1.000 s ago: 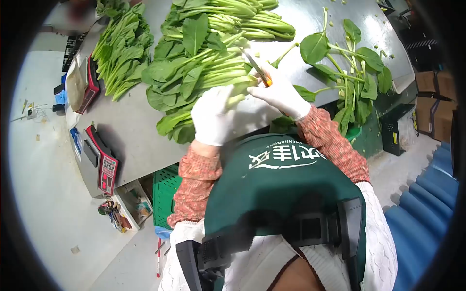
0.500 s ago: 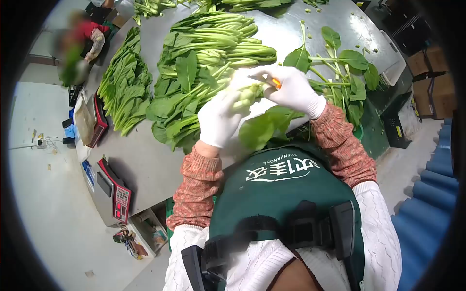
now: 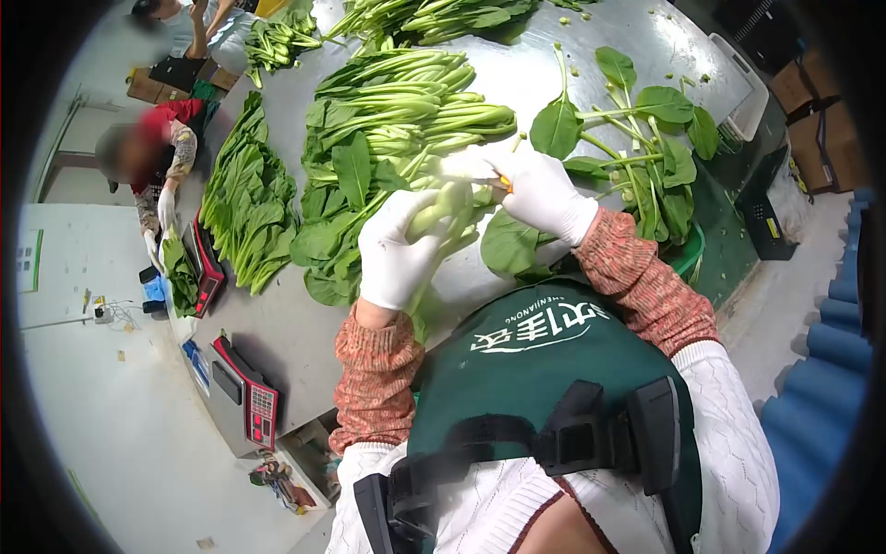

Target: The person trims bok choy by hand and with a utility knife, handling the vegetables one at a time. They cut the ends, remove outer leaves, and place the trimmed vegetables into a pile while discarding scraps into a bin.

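Note:
My left hand (image 3: pixel 397 249), in a white glove, is closed round the pale stem of a leafy green (image 3: pixel 441 210) in front of my apron. My right hand (image 3: pixel 546 192), also gloved, is closed on a small knife with an orange handle (image 3: pixel 504 183), its blade close to the stem. Just beyond my hands, a large pile of leafy greens (image 3: pixel 406 102) lies with stems to the right. A loose leaf (image 3: pixel 510 244) shows below my right hand.
Cut leaves (image 3: pixel 678 162) lie at the right, above a green basket (image 3: pixel 688 251). More greens (image 3: pixel 247 198) lie at the left. Red scales (image 3: pixel 247 392) stand on the metal table's left edge. A co-worker (image 3: pixel 157 152) holds greens by another scale. A white crate (image 3: pixel 743 92) stands far right.
My view has shifted. My hands have moved slightly apart, and the held stem is more upright. The co-worker at the left has brought greens down to the scale.

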